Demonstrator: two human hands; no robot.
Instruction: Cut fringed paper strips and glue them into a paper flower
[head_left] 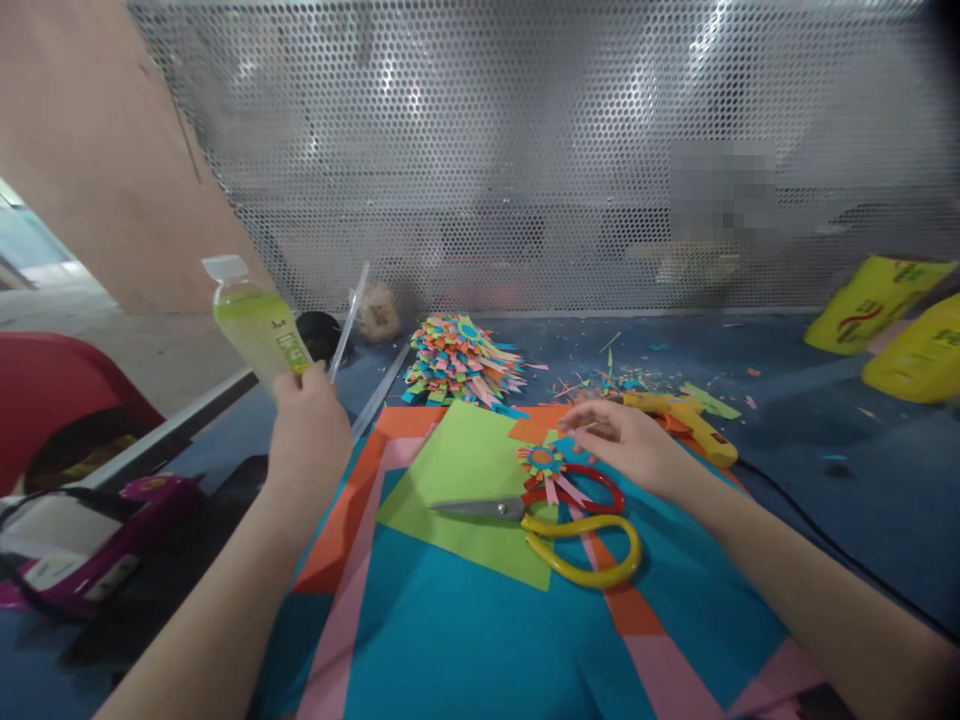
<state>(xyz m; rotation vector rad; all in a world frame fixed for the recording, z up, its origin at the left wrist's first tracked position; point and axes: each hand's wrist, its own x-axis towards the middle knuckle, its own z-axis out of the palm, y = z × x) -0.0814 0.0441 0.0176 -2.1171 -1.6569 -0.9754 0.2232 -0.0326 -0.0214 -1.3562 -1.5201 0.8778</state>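
My left hand (309, 425) is closed around a clear plastic bottle (259, 325) of green drink with a white cap, tilted to the left. A translucent stick (350, 320) rises beside that hand; whether the fingers hold it I cannot tell. My right hand (630, 445) is loosely open, fingers bent and apart, just above a small paper rosette (541, 460) with pink tails. Scissors (517, 508) with one red and one yellow handle lie beneath the rosette, on a lime-green sheet (465, 545) and blue paper (450, 630).
A pile of paper rosettes (461, 360) stands behind the sheets. A yellow glue gun (686, 425) with a black cord lies beside my right hand. Paper scraps (622, 380) litter the blue table. Yellow packages (874, 300) sit far right. A perforated metal panel (480, 150) closes the back.
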